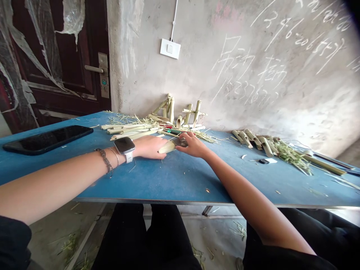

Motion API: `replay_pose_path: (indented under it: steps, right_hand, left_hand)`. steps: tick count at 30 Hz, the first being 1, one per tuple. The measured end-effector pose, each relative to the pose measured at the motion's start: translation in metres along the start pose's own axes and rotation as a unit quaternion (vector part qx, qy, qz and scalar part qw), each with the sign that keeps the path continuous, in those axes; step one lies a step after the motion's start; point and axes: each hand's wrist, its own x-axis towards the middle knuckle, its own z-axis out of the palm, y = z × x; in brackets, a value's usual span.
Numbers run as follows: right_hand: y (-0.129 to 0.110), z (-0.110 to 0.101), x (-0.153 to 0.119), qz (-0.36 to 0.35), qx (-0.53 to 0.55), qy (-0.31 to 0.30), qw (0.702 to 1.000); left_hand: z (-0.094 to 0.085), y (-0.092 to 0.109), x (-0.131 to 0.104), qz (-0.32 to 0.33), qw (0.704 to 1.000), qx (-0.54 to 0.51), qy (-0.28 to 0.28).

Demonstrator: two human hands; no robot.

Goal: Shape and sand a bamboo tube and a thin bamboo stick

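Two hands met near the tabletop's (174, 180) far edge, the left hand (150, 147) closed around a bamboo piece (168, 147), the right hand (194, 145) gripping a small dark tool (181, 142).

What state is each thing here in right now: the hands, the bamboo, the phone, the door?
Left hand: flat on the table, holding a bamboo piece.
Right hand: gripping a small dark tool against that piece.
Phone: screen dark, lying flat.
Door: closed.
Cut bamboo tubes: lying loose.
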Motion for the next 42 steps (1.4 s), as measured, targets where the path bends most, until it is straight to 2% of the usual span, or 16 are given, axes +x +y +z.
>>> replay_pose_path:
  steps: [3,8,11,16,18,22,25,27,33,39,42]
  right_hand:
    - [0.000,0.000,0.000,0.005,-0.006,0.007,1.000]
    - [-0.017,-0.006,-0.002,-0.077,0.019,-0.001,0.997]
    - [-0.017,-0.008,-0.001,-0.102,0.030,-0.011,0.994]
    - [0.002,-0.003,0.000,0.039,-0.021,0.043,0.998]
    - [0.006,-0.003,0.000,0.050,-0.020,0.041,0.998]
    - [-0.003,-0.006,-0.001,-0.059,0.009,0.037,0.998]
    - [-0.008,-0.009,0.000,-0.128,0.028,0.012,0.991]
    - [-0.006,-0.009,0.001,-0.128,0.035,0.001,0.991]
    - [0.004,-0.009,0.001,-0.103,-0.005,0.026,0.994]
    - [-0.013,-0.016,0.000,-0.197,0.026,-0.003,0.980]
    - [-0.012,-0.015,0.000,-0.152,0.011,-0.001,0.988]
  left_hand:
    - [0.000,-0.001,0.000,0.004,1.000,0.005,0.000]
    - [0.002,-0.003,0.001,0.004,1.000,-0.012,-0.001]
    - [0.002,-0.002,0.001,0.005,1.000,-0.022,-0.003]
    - [0.000,0.000,0.000,-0.004,1.000,-0.005,-0.003]
    - [-0.001,0.001,-0.001,-0.004,1.000,-0.003,-0.002]
    - [-0.003,0.002,-0.002,-0.010,1.000,-0.018,-0.008]
    - [-0.003,0.002,-0.002,-0.011,1.000,-0.026,-0.015]
    - [-0.003,0.002,-0.001,-0.010,0.999,-0.028,-0.018]
    - [-0.003,0.002,-0.001,0.001,1.000,-0.002,0.000]
    - [-0.003,0.003,-0.001,0.004,1.000,-0.012,-0.005]
    - [-0.005,0.004,-0.002,-0.002,1.000,-0.006,-0.004]
